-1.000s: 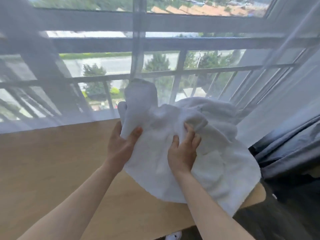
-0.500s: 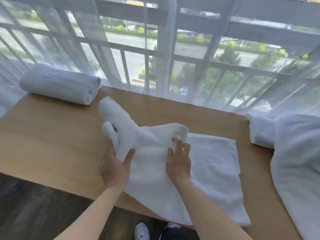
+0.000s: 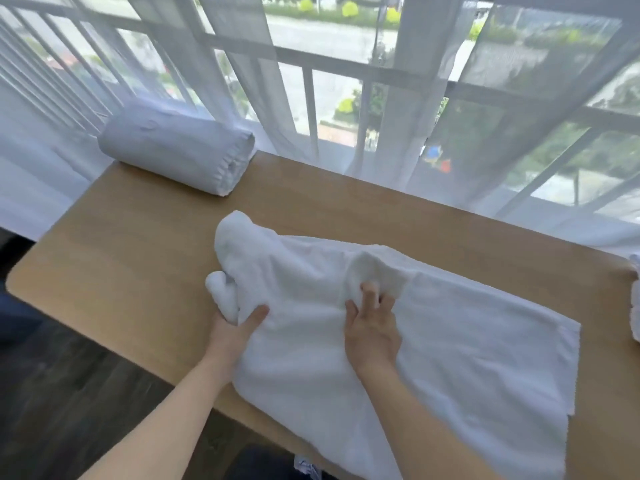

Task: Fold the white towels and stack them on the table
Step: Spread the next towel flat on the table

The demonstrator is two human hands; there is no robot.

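Observation:
A white towel (image 3: pixel 450 358) lies crumpled across the middle of the wooden table (image 3: pixel 131 271), its near edge hanging over the front. My left hand (image 3: pixel 232 330) grips the bunched left end of it, thumb on top. Further right, my right hand (image 3: pixel 372 323) pinches a raised fold of the same towel with curled fingers. A rolled white towel (image 3: pixel 176 150) lies at the table's far left corner. A bit of another white towel (image 3: pixel 635 306) shows at the right edge of the frame.
Sheer white curtains (image 3: pixel 381 116) hang along the table's far edge in front of a railed window. Dark floor (image 3: pixel 69 410) lies below the table's front left edge. Bare tabletop shows on the left.
The view has swung left and down from the towel pile to the table. Both hands have carried the towel onto the tabletop and kept their hold on it.

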